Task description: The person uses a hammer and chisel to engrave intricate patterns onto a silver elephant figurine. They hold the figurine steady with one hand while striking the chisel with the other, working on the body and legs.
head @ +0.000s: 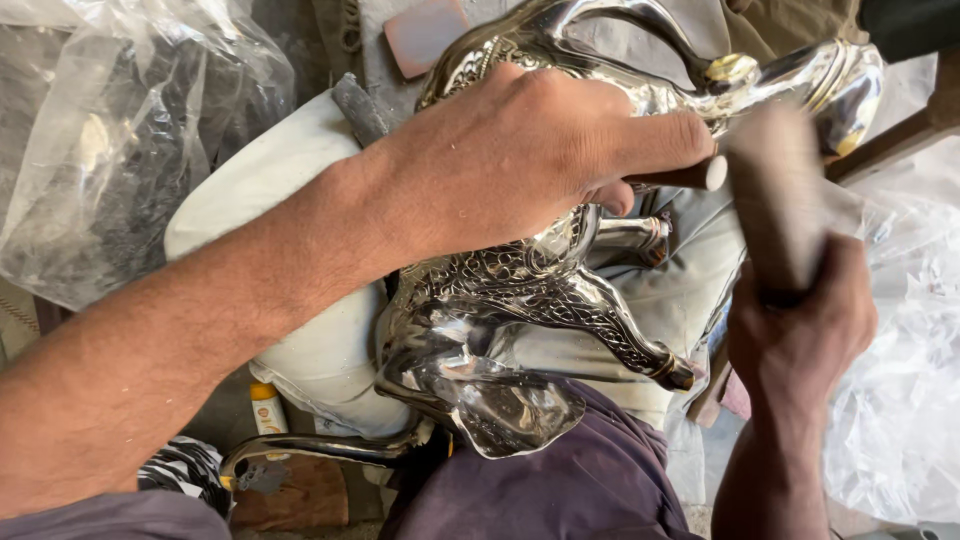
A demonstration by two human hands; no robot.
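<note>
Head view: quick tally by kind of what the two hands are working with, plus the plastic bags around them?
Shiny embossed metal figure, under the left hand: 1
Thin rod-like tool in the left hand: 1
Wooden mallet, blurred, in the right hand: 1
Clear plastic bags: 2
Total: 5

The metal animal figure [520,290] is bright silver, mirror-smooth on its legs and covered with fine embossed scrollwork along the body, with small gold tips at the hooves. The wooden mallet [775,200] is reddish brown. The cushion [300,190] beneath is off-white. The trousers [590,480] are dull purple. The plastic bags [110,130] are clear over dark contents. A small bottle [266,408] is yellow and white.
</note>
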